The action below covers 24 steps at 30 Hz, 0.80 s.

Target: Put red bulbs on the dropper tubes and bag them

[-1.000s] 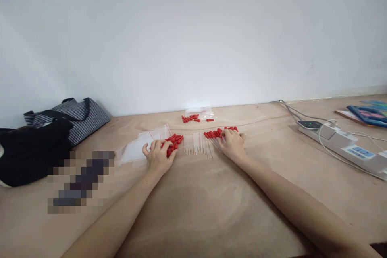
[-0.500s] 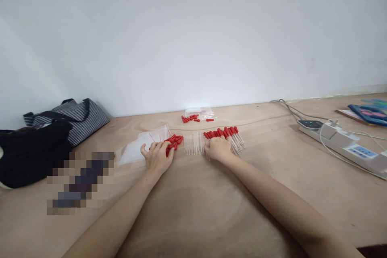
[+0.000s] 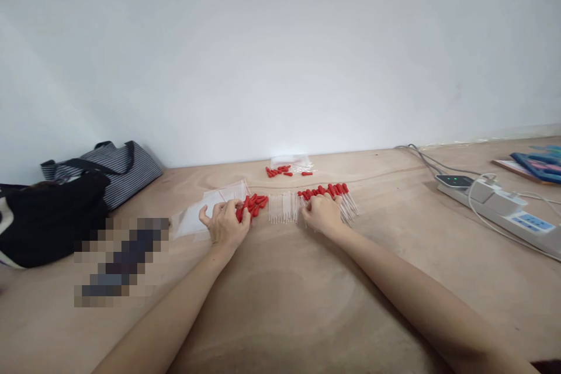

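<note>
My left hand (image 3: 225, 223) is at the pile of red rubber dropper bulbs (image 3: 258, 203). Its thumb and forefinger close on one red bulb (image 3: 246, 203) that stands up at the pile's near side. Clear pipette tubes (image 3: 283, 208) lie side by side between my hands. My right hand (image 3: 323, 214) rests over the left end of a row of red-capped droppers (image 3: 345, 197), fingers curled down. Whatever those fingertips grip is hidden beneath the hand. Clear zip bags (image 3: 193, 219) lie under and behind my left hand.
Near the wall are another plastic bag (image 3: 290, 160) and loose red bulbs (image 3: 277, 171). A white power strip (image 3: 495, 198) with cables lies at right, beside a blue item (image 3: 537, 167). A striped bag (image 3: 135, 172) and black bag (image 3: 56, 222) sit at left, near a pixelated dark object (image 3: 127, 260).
The left hand's fingers have drawn together at the pile, and one red bulb now stands up beside them. The right hand stays over the droppers. The view has shifted slightly.
</note>
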Each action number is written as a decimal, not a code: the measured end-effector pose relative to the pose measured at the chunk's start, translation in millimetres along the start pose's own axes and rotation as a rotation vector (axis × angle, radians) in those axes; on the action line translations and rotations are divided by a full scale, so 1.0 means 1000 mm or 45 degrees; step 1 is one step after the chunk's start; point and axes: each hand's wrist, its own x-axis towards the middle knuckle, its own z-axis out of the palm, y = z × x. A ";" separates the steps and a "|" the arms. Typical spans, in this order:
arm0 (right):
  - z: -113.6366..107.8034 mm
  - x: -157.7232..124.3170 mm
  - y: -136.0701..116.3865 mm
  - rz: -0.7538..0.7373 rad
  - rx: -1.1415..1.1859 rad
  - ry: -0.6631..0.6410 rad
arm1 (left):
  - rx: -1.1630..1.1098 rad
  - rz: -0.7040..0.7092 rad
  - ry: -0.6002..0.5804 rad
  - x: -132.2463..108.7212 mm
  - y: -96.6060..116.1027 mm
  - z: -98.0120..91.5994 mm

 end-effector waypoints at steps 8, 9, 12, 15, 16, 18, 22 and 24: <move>0.004 -0.045 0.047 -0.577 0.289 0.324 | -0.630 0.653 -0.532 -0.024 0.033 -0.020; 0.003 -0.049 0.051 -0.625 0.313 0.343 | -0.647 0.675 -0.589 -0.026 0.036 -0.021; 0.003 -0.054 0.054 -0.699 0.365 0.389 | -0.634 0.635 -0.666 -0.029 0.042 -0.022; 0.002 -0.056 0.048 -0.728 0.391 0.360 | -0.591 0.541 -0.682 -0.033 0.047 -0.019; 0.003 -0.056 0.045 -0.740 0.393 0.335 | -0.580 0.511 -0.681 -0.034 0.049 -0.018; 0.004 -0.057 0.040 -0.761 0.394 0.283 | -0.566 0.462 -0.669 -0.037 0.052 -0.015; 0.006 -0.061 0.035 -0.772 0.396 0.248 | -0.569 0.391 -0.629 -0.039 0.056 -0.014; 0.007 -0.061 0.034 -0.767 0.392 0.265 | -0.575 0.380 -0.626 -0.038 0.057 -0.015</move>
